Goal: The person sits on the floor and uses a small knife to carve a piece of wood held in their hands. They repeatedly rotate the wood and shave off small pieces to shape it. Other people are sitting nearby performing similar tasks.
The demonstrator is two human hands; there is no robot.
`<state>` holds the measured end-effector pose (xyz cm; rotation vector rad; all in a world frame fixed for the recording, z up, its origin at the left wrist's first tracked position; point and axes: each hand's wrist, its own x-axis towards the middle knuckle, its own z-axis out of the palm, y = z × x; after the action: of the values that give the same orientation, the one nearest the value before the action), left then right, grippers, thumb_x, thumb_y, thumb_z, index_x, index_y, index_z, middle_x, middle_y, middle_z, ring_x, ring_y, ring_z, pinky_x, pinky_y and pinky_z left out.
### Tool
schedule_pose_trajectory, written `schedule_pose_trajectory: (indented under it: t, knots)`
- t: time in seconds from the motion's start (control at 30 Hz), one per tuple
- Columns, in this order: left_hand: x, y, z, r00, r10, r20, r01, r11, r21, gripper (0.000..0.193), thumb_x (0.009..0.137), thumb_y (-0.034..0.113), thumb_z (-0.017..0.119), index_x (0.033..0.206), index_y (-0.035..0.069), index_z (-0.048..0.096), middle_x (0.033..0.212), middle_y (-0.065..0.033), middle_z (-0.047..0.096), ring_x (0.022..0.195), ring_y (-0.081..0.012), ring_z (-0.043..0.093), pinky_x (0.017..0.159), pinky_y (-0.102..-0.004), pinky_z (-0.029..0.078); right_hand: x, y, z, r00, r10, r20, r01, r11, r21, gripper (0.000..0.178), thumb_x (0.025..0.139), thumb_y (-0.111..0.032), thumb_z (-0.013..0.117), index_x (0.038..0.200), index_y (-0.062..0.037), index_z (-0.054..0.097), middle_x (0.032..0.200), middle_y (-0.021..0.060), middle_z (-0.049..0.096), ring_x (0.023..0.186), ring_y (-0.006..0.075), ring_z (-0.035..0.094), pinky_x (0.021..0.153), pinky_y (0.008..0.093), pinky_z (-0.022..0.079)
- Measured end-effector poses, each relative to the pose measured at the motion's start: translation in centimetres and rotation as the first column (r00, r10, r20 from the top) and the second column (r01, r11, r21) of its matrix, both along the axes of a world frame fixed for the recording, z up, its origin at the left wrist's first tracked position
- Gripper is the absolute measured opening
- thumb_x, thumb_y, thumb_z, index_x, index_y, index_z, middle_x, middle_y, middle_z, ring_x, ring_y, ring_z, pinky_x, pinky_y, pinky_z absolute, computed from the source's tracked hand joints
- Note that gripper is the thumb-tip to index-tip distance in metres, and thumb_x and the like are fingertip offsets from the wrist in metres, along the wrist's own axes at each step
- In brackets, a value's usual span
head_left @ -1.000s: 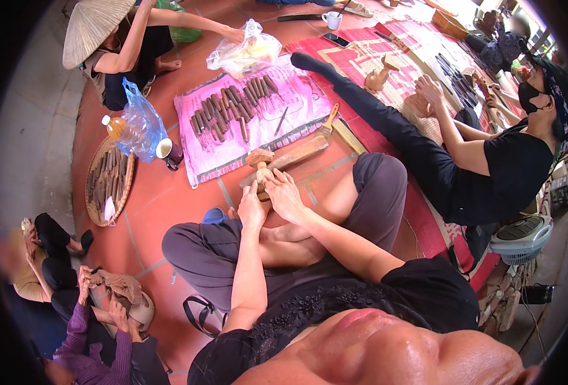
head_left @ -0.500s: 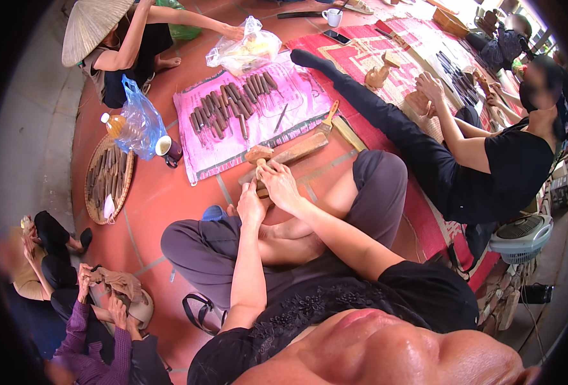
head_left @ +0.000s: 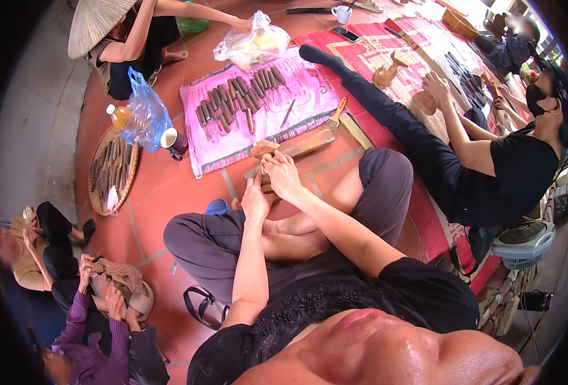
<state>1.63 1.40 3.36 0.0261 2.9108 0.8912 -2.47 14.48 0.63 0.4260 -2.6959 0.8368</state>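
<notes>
In front of my crossed legs I hold a small brown carved wooden piece [head_left: 264,149] with a rounded top. My left hand [head_left: 255,200] is closed low on it. Pressed against the upper part are the fingers of my right hand [head_left: 282,178]; whether they also grip a small tool is hidden. A long wooden block [head_left: 309,145] lies on the floor just beyond my hands. Past it, a pink sheet [head_left: 200,157] bears several dark-handled carving tools [head_left: 223,106]. A flat paintbrush [head_left: 337,115] rests near the block's right end.
To the left are a round woven tray [head_left: 91,192] of tools, a dark mug [head_left: 176,146] and a blue plastic bag [head_left: 149,122]. A person in a conical hat [head_left: 98,25] reaches to a clear bag [head_left: 255,42]. On the right, a person in black [head_left: 521,154] sits on a red mat [head_left: 418,186].
The whole view has shifted slightly. My right fingers have moved a little up on the wooden piece, while my left hand keeps its hold.
</notes>
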Motion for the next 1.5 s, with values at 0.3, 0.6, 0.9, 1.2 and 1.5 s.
schedule_pose_trajectory:
  t: [0.3, 0.6, 0.9, 1.2, 1.5]
  knots:
    - [-0.2, -0.5, -1.3, 0.999, 0.030, -0.020, -0.029, 0.997, 0.077, 0.078, 0.069, 0.023, 0.086, 0.140, 0.008, 0.056, 0.125, -0.0150, 0.061, 0.116, -0.0347, 0.063, 0.096, -0.0428, 0.051, 3.5, -0.1, 0.1, 0.999, 0.010, 0.031, -0.012, 0.999, 0.035, 0.037, 0.090, -0.012, 0.054, 0.122, -0.0022, 0.069, 0.133, 0.0149, 0.066, 0.134, 0.0409, 0.050, 0.110, 0.0517, 0.037]
    - [0.1, -0.5, -0.5, 1.000, 0.005, -0.003, -0.005, 1.000, 0.026, 0.082, 0.069, 0.027, 0.087, 0.142, 0.007, 0.054, 0.123, -0.0126, 0.061, 0.115, -0.0331, 0.063, 0.094, -0.0438, 0.052, 0.9, -0.1, 0.7, 0.996, 0.000, 0.084, 0.006, 0.997, -0.074, 0.034, 0.093, -0.012, 0.052, 0.121, -0.0014, 0.068, 0.132, 0.0162, 0.066, 0.131, 0.0429, 0.052, 0.109, 0.0512, 0.038]
    - [0.0, 0.2, 0.7, 1.000, -0.012, 0.018, 0.012, 1.000, 0.004, 0.078, 0.073, 0.025, 0.084, 0.142, 0.007, 0.053, 0.128, -0.0133, 0.060, 0.115, -0.0344, 0.064, 0.093, -0.0443, 0.053, -1.1, 0.0, 0.5, 0.997, -0.011, 0.076, 0.016, 0.997, -0.075, 0.037, 0.093, -0.013, 0.052, 0.124, -0.0028, 0.067, 0.134, 0.0152, 0.065, 0.131, 0.0435, 0.053, 0.109, 0.0517, 0.038]
    - [-0.1, -0.6, -1.5, 1.000, -0.002, -0.031, 0.002, 1.000, 0.015, 0.077, 0.073, 0.028, 0.084, 0.140, 0.009, 0.054, 0.125, -0.0119, 0.061, 0.112, -0.0340, 0.065, 0.091, -0.0452, 0.053, 3.1, 0.1, 0.3, 0.998, 0.015, 0.063, -0.014, 1.000, -0.018, 0.036, 0.094, -0.014, 0.052, 0.125, -0.0025, 0.067, 0.132, 0.0164, 0.066, 0.131, 0.0436, 0.052, 0.109, 0.0535, 0.038]
    - [-0.2, -1.0, -2.1, 0.999, -0.018, -0.045, 0.018, 1.000, -0.003, 0.074, 0.075, 0.026, 0.080, 0.142, 0.009, 0.053, 0.126, -0.0127, 0.060, 0.115, -0.0337, 0.063, 0.094, -0.0452, 0.052, 1.5, -0.1, -0.3, 0.998, 0.017, 0.066, -0.012, 0.996, -0.085, 0.036, 0.094, -0.014, 0.051, 0.124, -0.0024, 0.067, 0.128, 0.0144, 0.068, 0.130, 0.0427, 0.053, 0.110, 0.0548, 0.036]
